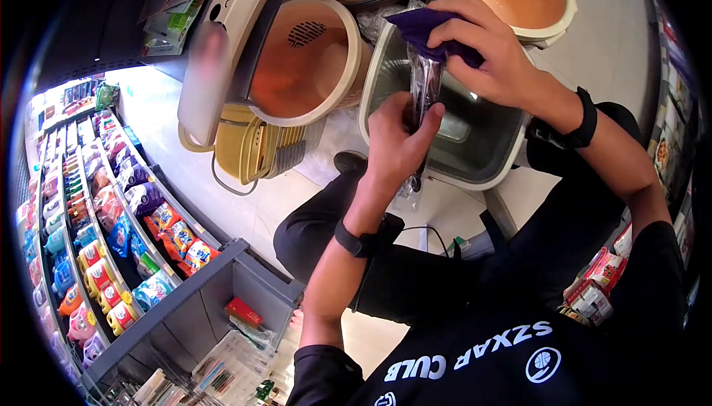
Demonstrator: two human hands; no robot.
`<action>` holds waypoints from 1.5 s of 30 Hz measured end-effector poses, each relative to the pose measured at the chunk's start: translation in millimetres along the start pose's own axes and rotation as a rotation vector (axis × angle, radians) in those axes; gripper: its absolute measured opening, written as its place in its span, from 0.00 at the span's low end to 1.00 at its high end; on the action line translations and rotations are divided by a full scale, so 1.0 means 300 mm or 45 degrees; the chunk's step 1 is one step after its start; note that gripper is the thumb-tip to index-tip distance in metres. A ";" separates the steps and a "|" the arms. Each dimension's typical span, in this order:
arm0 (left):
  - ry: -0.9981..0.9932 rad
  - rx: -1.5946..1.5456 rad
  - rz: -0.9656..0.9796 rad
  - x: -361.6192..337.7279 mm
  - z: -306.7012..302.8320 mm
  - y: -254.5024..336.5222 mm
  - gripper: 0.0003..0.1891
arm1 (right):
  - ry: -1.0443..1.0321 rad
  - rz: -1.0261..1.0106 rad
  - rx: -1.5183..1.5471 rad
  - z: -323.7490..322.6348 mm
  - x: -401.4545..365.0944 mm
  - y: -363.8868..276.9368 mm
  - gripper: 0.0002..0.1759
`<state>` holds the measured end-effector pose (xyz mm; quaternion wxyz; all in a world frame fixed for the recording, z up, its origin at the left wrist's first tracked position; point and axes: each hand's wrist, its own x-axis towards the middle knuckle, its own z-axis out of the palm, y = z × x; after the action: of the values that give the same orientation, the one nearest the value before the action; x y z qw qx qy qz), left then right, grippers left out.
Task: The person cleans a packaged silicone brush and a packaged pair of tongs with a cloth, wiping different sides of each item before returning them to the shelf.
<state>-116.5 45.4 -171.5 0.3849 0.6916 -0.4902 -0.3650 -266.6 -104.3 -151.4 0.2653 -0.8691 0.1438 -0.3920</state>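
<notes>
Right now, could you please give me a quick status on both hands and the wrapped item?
Left hand gripping the plastic-wrapped item. Right hand holding purple cloth at its upper end. Pale-rimmed basin behind them in view; nothing visibly in the way.

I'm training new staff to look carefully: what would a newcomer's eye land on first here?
Probably the dark purple cloth near the top centre, held by the right hand around a slim, plastic-wrapped thing that the left hand grips. Next, the orange-lined bucket just left of the hands. Then the rows of bright packets along the left side.
</notes>
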 end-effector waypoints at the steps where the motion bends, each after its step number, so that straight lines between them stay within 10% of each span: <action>1: 0.010 0.008 0.016 0.000 0.001 -0.003 0.17 | -0.001 -0.018 -0.011 0.003 0.003 -0.002 0.16; 27: 0.152 -0.119 -0.010 -0.009 -0.005 0.017 0.17 | 0.101 0.005 0.034 -0.010 0.035 -0.003 0.15; 45: -0.758 -1.356 -0.357 0.005 -0.076 -0.019 0.31 | 0.253 0.440 0.433 -0.047 -0.023 0.085 0.13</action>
<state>-93.8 49.2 -166.7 0.4721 0.3312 -0.2317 -0.7834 -282.9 -127.0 -162.4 0.4552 -0.7318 0.2473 -0.4428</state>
